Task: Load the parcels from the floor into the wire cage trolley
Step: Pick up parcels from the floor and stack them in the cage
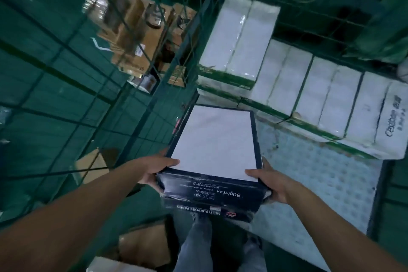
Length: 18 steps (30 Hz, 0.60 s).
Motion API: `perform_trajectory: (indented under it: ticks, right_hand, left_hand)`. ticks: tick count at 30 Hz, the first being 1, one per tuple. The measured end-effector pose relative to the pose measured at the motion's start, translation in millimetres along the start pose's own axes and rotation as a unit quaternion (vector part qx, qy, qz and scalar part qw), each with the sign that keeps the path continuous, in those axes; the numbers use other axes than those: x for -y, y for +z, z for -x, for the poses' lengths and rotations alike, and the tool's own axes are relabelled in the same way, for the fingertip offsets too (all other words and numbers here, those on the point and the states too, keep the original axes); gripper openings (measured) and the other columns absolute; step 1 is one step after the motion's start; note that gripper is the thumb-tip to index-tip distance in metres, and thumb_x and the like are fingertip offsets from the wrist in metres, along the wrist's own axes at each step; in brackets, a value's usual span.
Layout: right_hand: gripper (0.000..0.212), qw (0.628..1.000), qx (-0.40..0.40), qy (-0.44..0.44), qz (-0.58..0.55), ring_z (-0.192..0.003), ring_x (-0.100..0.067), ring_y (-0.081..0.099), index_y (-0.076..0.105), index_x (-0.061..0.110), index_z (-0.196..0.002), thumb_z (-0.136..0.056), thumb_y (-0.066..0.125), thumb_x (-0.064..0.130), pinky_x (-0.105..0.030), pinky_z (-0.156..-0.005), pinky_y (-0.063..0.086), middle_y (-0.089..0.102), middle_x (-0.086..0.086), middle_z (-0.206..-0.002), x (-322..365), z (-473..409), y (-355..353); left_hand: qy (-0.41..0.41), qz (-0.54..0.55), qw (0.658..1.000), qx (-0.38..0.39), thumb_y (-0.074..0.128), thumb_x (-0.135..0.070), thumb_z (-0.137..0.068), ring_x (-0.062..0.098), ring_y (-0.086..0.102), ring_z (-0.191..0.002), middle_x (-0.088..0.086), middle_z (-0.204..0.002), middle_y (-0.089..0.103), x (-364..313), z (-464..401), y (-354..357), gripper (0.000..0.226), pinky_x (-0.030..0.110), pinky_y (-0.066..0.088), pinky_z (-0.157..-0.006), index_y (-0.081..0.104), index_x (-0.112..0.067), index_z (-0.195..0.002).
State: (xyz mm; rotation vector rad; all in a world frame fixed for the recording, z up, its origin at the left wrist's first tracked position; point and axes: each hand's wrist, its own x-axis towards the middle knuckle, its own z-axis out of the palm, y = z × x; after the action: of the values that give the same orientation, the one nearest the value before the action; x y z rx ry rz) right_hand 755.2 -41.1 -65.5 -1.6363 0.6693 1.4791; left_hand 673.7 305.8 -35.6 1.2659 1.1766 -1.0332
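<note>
Between the two hands sits a box (215, 146), a flat rectangular carton with a pale, smooth white top and dark navy sides. Its near end carries upside-down white print reading "80g/m² A4" and "MULTI PURPOSE PAPER", and the dark wrap looks creased and a little scuffed at the corners. The left hand (155, 169) grips the near left corner, thumb laid flat on the white top and fingers curled beneath. The right hand (268, 181) clamps the near right corner the same way, thumb on top, fingers wrapped under the edge. The box is held level in the air, above the person's jeans (194, 247).

Beyond the hands lies the trolley (172, 66), its thin green wire mesh rising on the left and behind. Just past the far end of the box, white packs (284, 77) in glossy plastic film stand in rows on the trolley floor (313, 174), a pale bumpy studded sheet. Left of the left hand, brown cardboard cartons (136, 35) show through the mesh.
</note>
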Motion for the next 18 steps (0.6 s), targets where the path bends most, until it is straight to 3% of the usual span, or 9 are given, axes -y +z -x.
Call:
perform_trajectory:
  ticks: [4,7,11,14,16,18]
  right_hand:
    - [0.100,0.996,-0.030,-0.076,-0.024,-0.145,-0.021,0.036,-0.003,0.059,-0.155,-0.092,0.074,0.044,-0.050,-0.112,0.043,0.021,0.019,-0.163,-24.7,-48.9,30.6]
    - [0.099,0.989,-0.081,-0.123,-0.016,-0.154,-0.019,0.020,-0.009,0.059,-0.150,-0.096,0.070,0.038,-0.051,-0.121,0.032,-0.001,0.019,-0.168,-45.1,-95.2,56.2]
    - [0.092,0.986,-0.095,-0.119,-0.070,-0.154,-0.018,0.019,-0.004,0.056,-0.155,-0.099,0.066,0.033,-0.056,-0.117,0.037,0.003,0.021,-0.166,-46.7,-143.7,79.4]
    - [0.092,0.987,-0.082,-0.070,-0.118,-0.155,-0.024,0.018,-0.004,0.053,-0.157,-0.100,0.065,0.035,-0.060,-0.114,0.039,0.000,0.016,-0.169,-45.2,-175.4,94.1]
    - [0.092,0.987,-0.066,-0.047,-0.137,-0.153,-0.028,0.023,-0.004,0.053,-0.158,-0.100,0.065,0.034,-0.061,-0.109,0.043,0.003,0.013,-0.170,-44.3,-191.9,103.1]
    - [0.093,0.986,-0.069,-0.054,-0.144,-0.151,-0.026,0.026,-0.003,0.051,-0.159,-0.099,0.066,0.033,-0.057,-0.110,0.043,0.008,0.012,-0.169,-39.6,-202.2,109.5]
  left_hand:
    - [0.050,-0.012,0.998,-0.029,0.068,-0.019,-0.099,0.034,0.030,-0.148,0.000,-0.168,0.020,6.1,-58.5,-10.1,0.086,0.060,0.057,-0.088,0.013,-0.049,-0.159]
    - [0.078,-0.027,0.995,-0.055,0.065,-0.019,-0.101,0.028,0.052,-0.128,-0.002,-0.161,0.034,19.2,-108.4,-17.1,0.084,0.050,0.061,-0.085,0.014,-0.053,-0.157]
    - [0.117,-0.057,0.985,-0.116,0.062,-0.016,-0.101,0.028,0.063,-0.108,0.001,-0.150,0.048,25.6,-160.2,-22.4,0.082,0.049,0.061,-0.086,0.015,-0.054,-0.157]
    - [0.147,-0.106,0.974,-0.139,0.061,-0.015,-0.101,0.030,0.054,-0.125,0.000,-0.160,0.035,33.2,-191.1,-22.0,0.087,0.034,0.058,-0.081,0.006,-0.049,-0.160]
    - [0.162,-0.127,0.965,-0.164,0.064,-0.020,-0.100,0.029,0.038,-0.144,0.001,-0.168,0.019,41.4,-209.3,-23.5,0.091,0.031,0.047,-0.097,0.001,-0.043,-0.162]
    - [0.155,-0.145,0.960,-0.184,0.068,-0.032,-0.097,0.031,0.025,-0.152,0.005,-0.171,0.006,46.2,-221.6,-25.6,0.096,0.040,0.037,-0.111,-0.003,-0.042,-0.162]
